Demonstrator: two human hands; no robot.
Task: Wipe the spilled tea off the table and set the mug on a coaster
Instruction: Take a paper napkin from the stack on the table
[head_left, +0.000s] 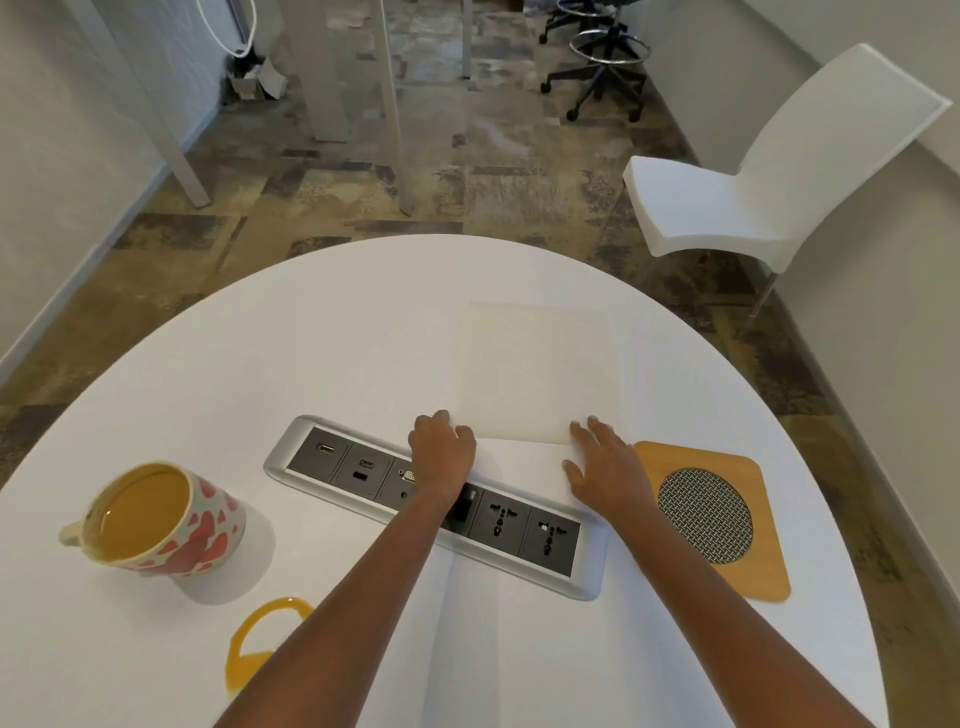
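Observation:
A white mug (171, 525) with red heart shapes, full of tea, stands at the table's left. A ring-shaped yellow tea spill (260, 631) lies on the white table (311, 332) just in front of it, partly hidden by my left forearm. A pale square cloth (530, 371) lies flat beyond the socket strip. My left hand (441, 449) curls its fingers on the cloth's near left corner. With spread fingers, my right hand (602, 462) rests flat at the near right corner. A wooden coaster (711, 512) with a round mesh centre sits right of my right hand.
A recessed socket strip (436, 504) with power and data ports runs across the table's middle under my arms. A white chair (769, 171) stands beyond the table at the right. Office stools (602, 57) and table legs stand further back on the patterned carpet.

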